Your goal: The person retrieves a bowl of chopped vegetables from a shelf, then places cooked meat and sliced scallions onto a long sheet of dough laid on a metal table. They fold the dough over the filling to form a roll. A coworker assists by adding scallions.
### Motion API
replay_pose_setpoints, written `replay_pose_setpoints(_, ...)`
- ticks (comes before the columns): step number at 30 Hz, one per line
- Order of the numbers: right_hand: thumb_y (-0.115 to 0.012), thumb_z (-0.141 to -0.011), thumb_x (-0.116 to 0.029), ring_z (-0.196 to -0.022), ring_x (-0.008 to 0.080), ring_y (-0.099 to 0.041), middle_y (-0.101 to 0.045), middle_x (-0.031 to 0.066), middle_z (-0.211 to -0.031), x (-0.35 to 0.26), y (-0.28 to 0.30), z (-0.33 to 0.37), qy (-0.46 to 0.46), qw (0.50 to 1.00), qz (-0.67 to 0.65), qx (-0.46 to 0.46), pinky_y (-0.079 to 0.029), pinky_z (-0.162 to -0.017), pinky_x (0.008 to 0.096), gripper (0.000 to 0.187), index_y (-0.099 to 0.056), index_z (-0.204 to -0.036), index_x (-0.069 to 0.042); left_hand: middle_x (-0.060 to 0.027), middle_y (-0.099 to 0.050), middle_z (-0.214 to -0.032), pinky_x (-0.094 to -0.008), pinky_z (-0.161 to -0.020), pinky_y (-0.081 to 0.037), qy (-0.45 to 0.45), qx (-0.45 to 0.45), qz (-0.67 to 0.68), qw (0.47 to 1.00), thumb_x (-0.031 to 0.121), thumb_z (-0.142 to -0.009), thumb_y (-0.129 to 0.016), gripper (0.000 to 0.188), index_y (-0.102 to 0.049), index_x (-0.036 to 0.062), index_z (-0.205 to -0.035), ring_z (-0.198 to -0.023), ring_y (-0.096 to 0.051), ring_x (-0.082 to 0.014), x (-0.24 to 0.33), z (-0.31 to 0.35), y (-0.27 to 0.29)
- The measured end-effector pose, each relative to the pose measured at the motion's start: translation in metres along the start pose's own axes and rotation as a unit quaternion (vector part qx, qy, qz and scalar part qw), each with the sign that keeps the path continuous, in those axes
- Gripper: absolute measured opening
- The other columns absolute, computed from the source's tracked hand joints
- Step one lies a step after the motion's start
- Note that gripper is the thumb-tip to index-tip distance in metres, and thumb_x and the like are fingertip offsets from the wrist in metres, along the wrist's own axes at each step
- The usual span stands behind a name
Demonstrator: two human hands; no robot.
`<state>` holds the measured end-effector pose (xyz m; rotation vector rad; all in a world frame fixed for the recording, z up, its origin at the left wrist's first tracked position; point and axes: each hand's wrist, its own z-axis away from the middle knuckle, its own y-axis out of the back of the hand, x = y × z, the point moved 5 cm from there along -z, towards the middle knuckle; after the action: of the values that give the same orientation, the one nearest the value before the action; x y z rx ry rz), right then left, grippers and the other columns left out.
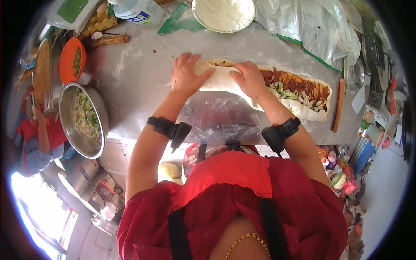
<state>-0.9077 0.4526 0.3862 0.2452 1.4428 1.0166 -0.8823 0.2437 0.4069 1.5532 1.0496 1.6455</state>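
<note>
A long sheet of white dough (227, 81) lies across the metal table, its left part folded over into a roll. Its right part lies exposed, showing a reddish-brown chunky filling (303, 86) and pale sliced scallions (287, 92). My left hand (187, 77) is wrapped round the left end of the roll, thumb on the dough. Nearer the middle, my right hand (250, 81) grips the folded edge, its thumb pointing left and some fingertips hidden. Right of the dough lies a thin brown rolling pin (339, 105).
A steel bowl of chopped greens (102, 143) stands at the table's left edge, beside an orange bowl (66, 65). At the back are a bowl of flour (223, 15), a plastic jug (136, 11) and clear plastic sheeting (312, 30). Another person's arm (43, 132) shows at far left.
</note>
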Motion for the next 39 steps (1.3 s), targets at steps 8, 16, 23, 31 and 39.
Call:
replay_pose_setpoints(8,-0.054,-0.087,-0.028,-0.093,0.0335,-0.053,-0.059,0.0131,-0.098,-0.019,-0.008,-0.006,0.072,0.987,0.112,0.092,-0.042,-0.082,0.0467,0.025,-0.061,-0.096,-0.005,-0.0059,-0.060,-0.098,-0.0434,-0.084,-0.044,-0.124,-0.197,0.030,0.972,0.047,-0.067,-0.077,0.052,-0.065,0.0122,-0.103,-0.099,-0.054,-0.0302,0.019,-0.016,-0.023)
replay_pose_setpoints(16,-0.054,-0.088,-0.024,-0.090,0.0375,-0.054,-0.059,0.0177,-0.094,-0.015,-0.016,-0.019,0.049,0.998,0.038,-0.031,-0.042,-0.077,0.0470,0.023,-0.059,-0.086,-0.002,-0.0082,-0.066,-0.100,-0.0438,-0.078,-0.047,-0.129,-0.249,0.040,0.959,0.041,-0.078,-0.070,0.035,-0.064,0.0112,-0.094,-0.094,-0.060,-0.0312,0.022,-0.014,-0.036)
replay_pose_setpoints(23,-0.066,-0.079,-0.029,-0.112,0.0387,-0.048,-0.053,0.0201,-0.119,0.001,0.033,0.049,0.118,0.987,0.055,0.089,-0.036,-0.092,0.0503,0.045,-0.056,-0.116,-0.007,-0.0059,-0.059,-0.119,-0.0477,-0.097,-0.035,-0.147,-0.212,-0.057,0.964,0.047,-0.077,-0.068,0.047,-0.062,0.0177,-0.114,-0.113,-0.051,-0.0276,0.046,-0.002,-0.020)
replay_pose_setpoints(31,-0.076,-0.071,-0.031,-0.124,0.0299,-0.043,-0.047,0.0109,-0.135,0.090,0.055,0.161,0.110,0.960,0.247,0.073,-0.031,-0.101,0.0472,0.058,-0.057,-0.124,-0.016,-0.0035,-0.044,-0.140,-0.0520,-0.108,-0.026,-0.434,-0.187,-0.146,0.869,0.044,-0.070,-0.073,0.076,-0.043,0.0254,-0.138,-0.130,-0.038,-0.0233,0.132,0.057,-0.077)
replay_pose_setpoints(39,-0.061,-0.086,-0.013,-0.094,0.0332,-0.063,-0.065,0.0165,-0.105,0.125,0.114,0.105,-0.085,0.980,-0.159,0.087,-0.050,-0.077,0.0393,0.026,-0.061,-0.111,-0.005,-0.0042,-0.066,-0.091,-0.0418,-0.094,-0.038,0.019,-0.237,0.223,0.946,0.016,-0.078,-0.069,0.025,-0.065,0.0146,-0.103,-0.093,-0.061,-0.0195,0.120,-0.002,-0.077)
